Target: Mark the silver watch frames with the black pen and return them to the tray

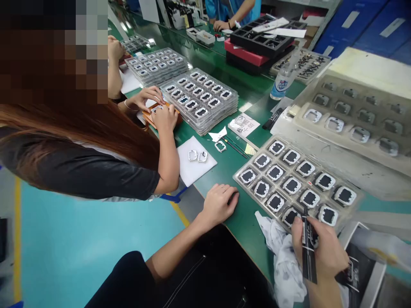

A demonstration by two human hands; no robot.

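Note:
My right hand [332,250] grips a black marker pen [308,256], its tip pointing down at the near row of a clear plastic tray [239,176]. Rows of white square frames with dark centres, such as this watch-case-like part [292,185], fill the tray's pockets. Whether the tip touches a part I cannot tell. My left hand [220,203] rests on the green table edge, left of the tray, with its fingers curled in and nothing visible in them. Under my right wrist lies a crumpled, spotted white cloth [285,261].
On my left a co-worker's hands [160,109] work at an orange fixture beside stacked trays [205,122]. A white foam pad [195,171] holds two frames. A water bottle [282,81], another marker [272,119] and a large tray of parts [362,115] stand beyond my tray.

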